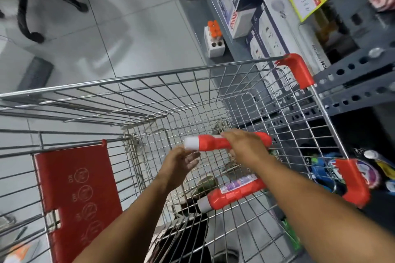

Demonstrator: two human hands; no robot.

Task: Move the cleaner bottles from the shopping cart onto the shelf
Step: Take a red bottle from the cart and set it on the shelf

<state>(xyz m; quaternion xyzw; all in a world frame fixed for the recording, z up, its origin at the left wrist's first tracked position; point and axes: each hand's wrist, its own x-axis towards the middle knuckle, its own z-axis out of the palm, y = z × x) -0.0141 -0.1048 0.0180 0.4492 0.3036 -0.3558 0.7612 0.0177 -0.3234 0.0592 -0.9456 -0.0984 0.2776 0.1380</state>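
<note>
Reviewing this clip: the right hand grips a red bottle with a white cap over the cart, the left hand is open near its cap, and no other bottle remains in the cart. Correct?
Not quite. The head view shows a second red bottle lying in the cart. The rest holds: the right hand grips the held bottle, the left hand open near its cap.

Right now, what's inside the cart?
In the cart: one red bottle held by the right hand, another bottle lying below. Arms hide part of the floor.
</note>
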